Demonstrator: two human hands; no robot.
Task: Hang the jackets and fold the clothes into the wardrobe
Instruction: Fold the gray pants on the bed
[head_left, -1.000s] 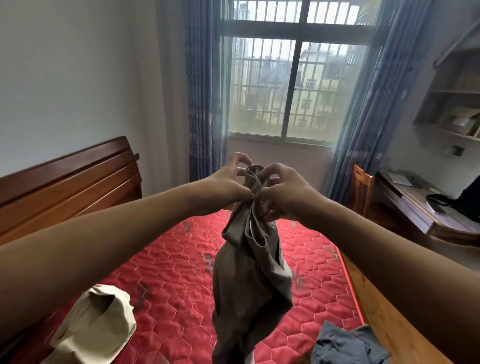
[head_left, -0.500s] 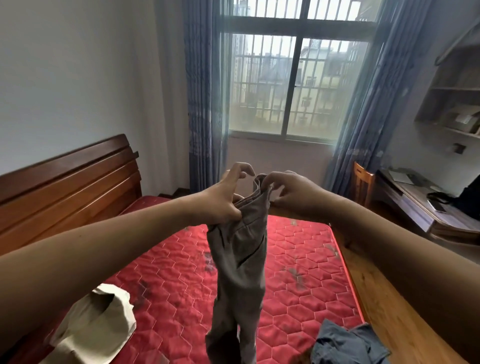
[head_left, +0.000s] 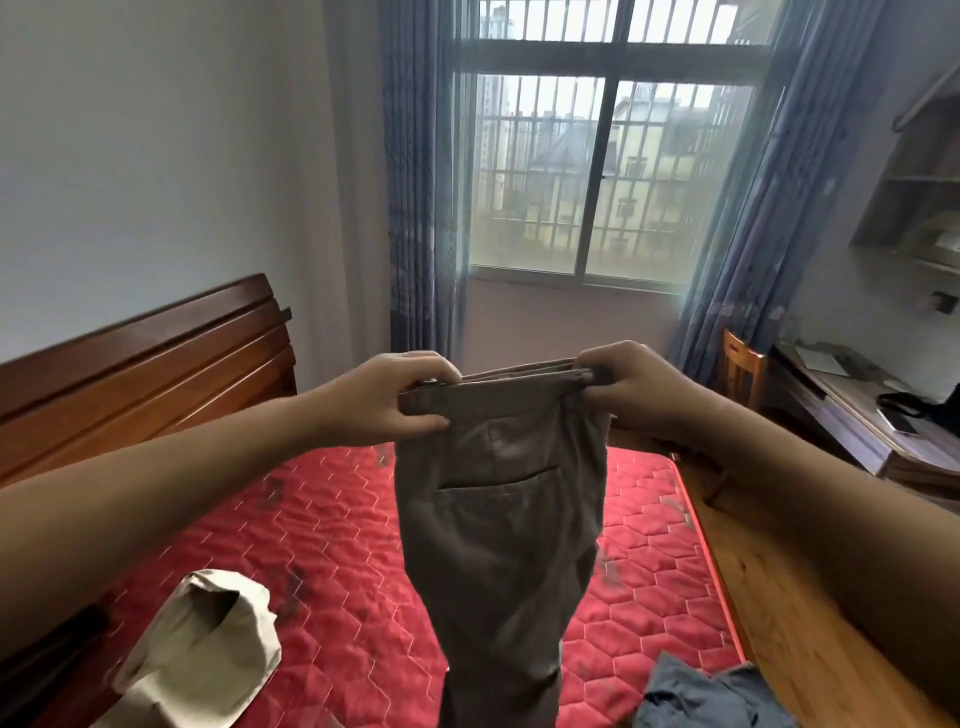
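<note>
A pair of grey-brown trousers (head_left: 501, 530) hangs in the air over the bed, waistband stretched flat at the top, a back pocket facing me. My left hand (head_left: 395, 397) pinches the left end of the waistband. My right hand (head_left: 631, 384) grips the right end. The legs drop out of view at the bottom edge. A beige garment (head_left: 200, 652) lies crumpled on the mattress at lower left. A blue-grey garment (head_left: 711, 699) lies bunched at the mattress's lower right corner.
The bed has a red quilted mattress (head_left: 322, 535) and a dark wooden headboard (head_left: 140, 364) on the left. A barred window with blue curtains (head_left: 421, 182) faces me. A wooden chair (head_left: 743, 364) and a cluttered desk (head_left: 857, 415) stand at right, shelves above. No wardrobe is in view.
My hands have moved apart, from bunched together at the top of the trousers to the two ends of the waistband. The trousers now hang spread flat.
</note>
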